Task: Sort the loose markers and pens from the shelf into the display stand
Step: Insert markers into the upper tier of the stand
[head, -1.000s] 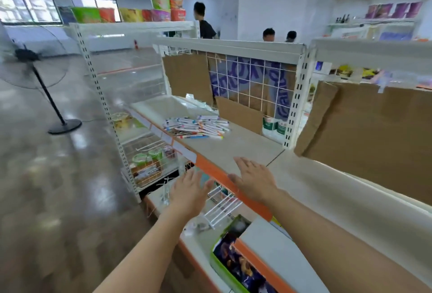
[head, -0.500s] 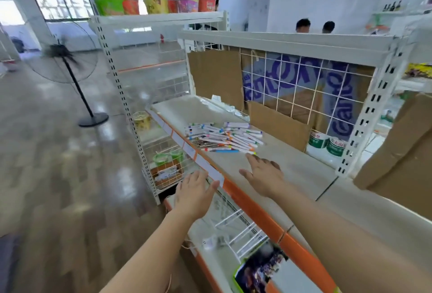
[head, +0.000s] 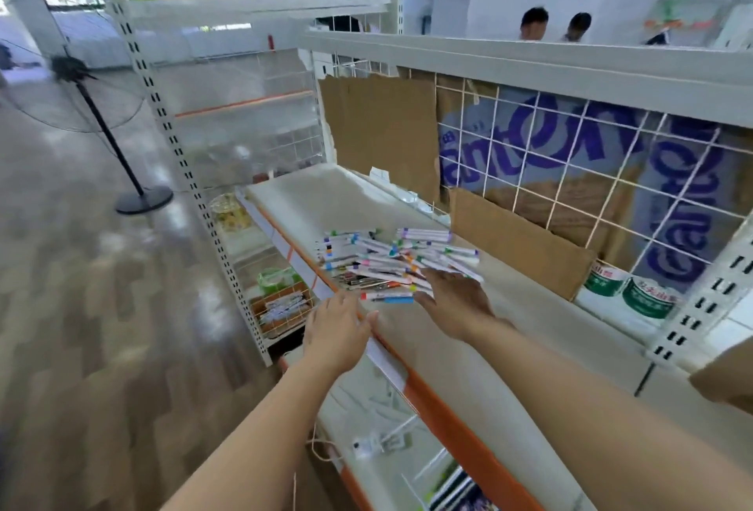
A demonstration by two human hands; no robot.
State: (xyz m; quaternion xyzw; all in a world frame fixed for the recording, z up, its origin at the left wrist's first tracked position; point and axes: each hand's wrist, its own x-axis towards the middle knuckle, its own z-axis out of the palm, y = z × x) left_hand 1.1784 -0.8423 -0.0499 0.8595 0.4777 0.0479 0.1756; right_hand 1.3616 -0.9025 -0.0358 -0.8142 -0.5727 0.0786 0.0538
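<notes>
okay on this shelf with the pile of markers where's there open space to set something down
Bare shelf surface lies beyond the marker pile, toward the far end and the cardboard backing. Another bare patch runs right of the right hand, below the low cardboard strip. The pile's front edge is crowded; the left hand is there.

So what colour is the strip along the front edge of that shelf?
Orange, with white label strips over part of it: the front edge strip shows best in the head view.
</notes>
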